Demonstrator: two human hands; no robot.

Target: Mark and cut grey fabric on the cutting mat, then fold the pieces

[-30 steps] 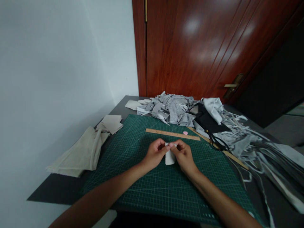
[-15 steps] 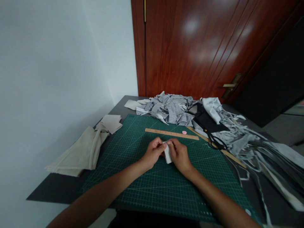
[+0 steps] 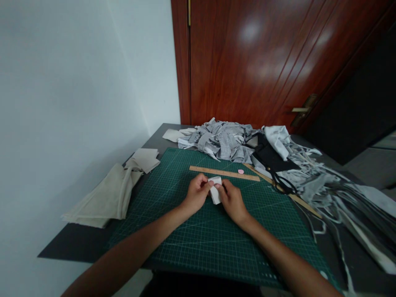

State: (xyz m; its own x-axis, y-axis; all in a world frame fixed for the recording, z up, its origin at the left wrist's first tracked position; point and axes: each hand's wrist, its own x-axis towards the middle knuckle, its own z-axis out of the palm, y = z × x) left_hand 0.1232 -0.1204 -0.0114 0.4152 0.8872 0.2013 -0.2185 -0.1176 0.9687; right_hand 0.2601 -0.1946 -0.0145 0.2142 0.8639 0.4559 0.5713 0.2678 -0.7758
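Observation:
A small white piece of folded fabric [image 3: 215, 195], its layers stacked in a narrow block, is held between both hands over the green cutting mat [image 3: 185, 243]. My left hand [image 3: 196, 193] pinches its upper left side, thumb on top. My right hand [image 3: 232, 200] grips the right side, its thumb lying across the front; the fingers behind are hidden. Just beyond the hands lies a wooden ruler [image 3: 222, 173], with a pink piece of chalk-like material [image 3: 240, 171] beside its far edge.
Cream fabric [image 3: 102, 198] and smaller folded pieces [image 3: 144, 160] lie at the left edge. A heap of grey fabric scraps [image 3: 225, 140] fills the back. Black scissors [image 3: 281, 181] rest on the right over a second wooden ruler [image 3: 305, 205], near tangled strips [image 3: 355, 222].
Both hands have moved slightly away from me and apart, and the folded fabric's top face now shows more between the thumbs. It stays in both hands.

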